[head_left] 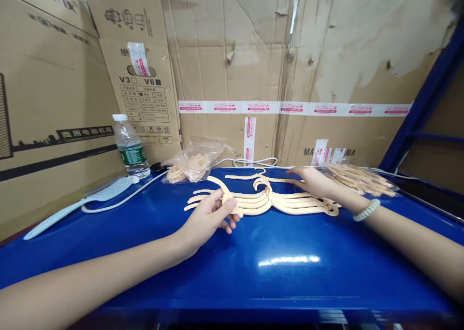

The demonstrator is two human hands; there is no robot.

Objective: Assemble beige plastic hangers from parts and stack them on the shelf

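Note:
My left hand (212, 215) is closed on a curved cream-coloured hanger piece (224, 189), thumb on top, raised over the left part of a row of hangers. These cream hangers (250, 205) lie nested together, their hooks (264, 182) bunched at the middle. Behind them a separate hanger (242, 177) lies with its hook to the back. Its right arm runs into the fingers of my right hand (312, 181), which appear closed about its end; the exact grip is partly hidden. That wrist wears a pale coiled band (367, 210).
A clear bag of cream pieces (197, 163) lies back left, another bag of longer pieces (360, 178) back right. A water bottle (131, 149) and light blue hairbrush (105, 192) are at left. Cardboard (224, 69) walls the blue table (232, 272); a white cable (123, 202) crosses behind.

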